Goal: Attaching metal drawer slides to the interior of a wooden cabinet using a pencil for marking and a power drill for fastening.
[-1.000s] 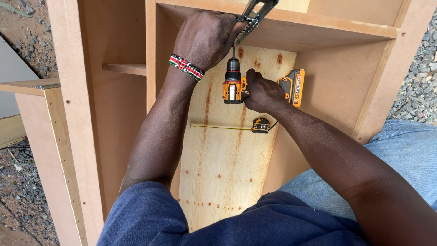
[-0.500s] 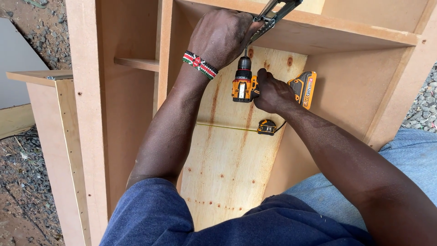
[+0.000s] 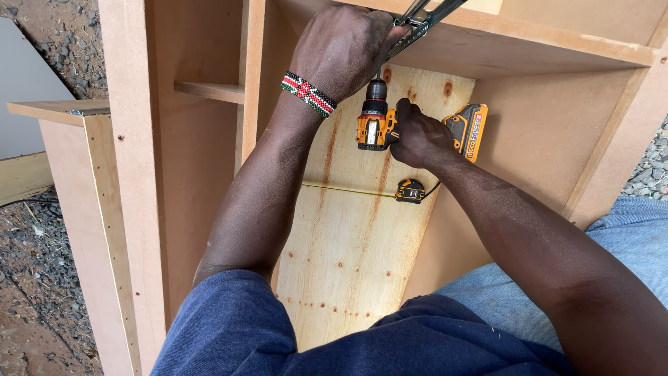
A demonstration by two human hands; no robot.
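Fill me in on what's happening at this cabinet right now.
A person leans over a wooden cabinet lying open on gravel. The right hand grips an orange cordless drill, its chuck pointing up toward a horizontal board. The left hand, with a beaded wristband on that wrist, rests against that board beside a metal clamp. A tape measure lies on the plywood back panel, its blade pulled out across it.

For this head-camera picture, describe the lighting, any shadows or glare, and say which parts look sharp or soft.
Head view: soft, even daylight, no hard glare; the cabinet shelf shades the plywood panel top near the drill. The left hand, right hand and tape measure look sharp; the blue sleeves at the bottom edge look slightly soft.
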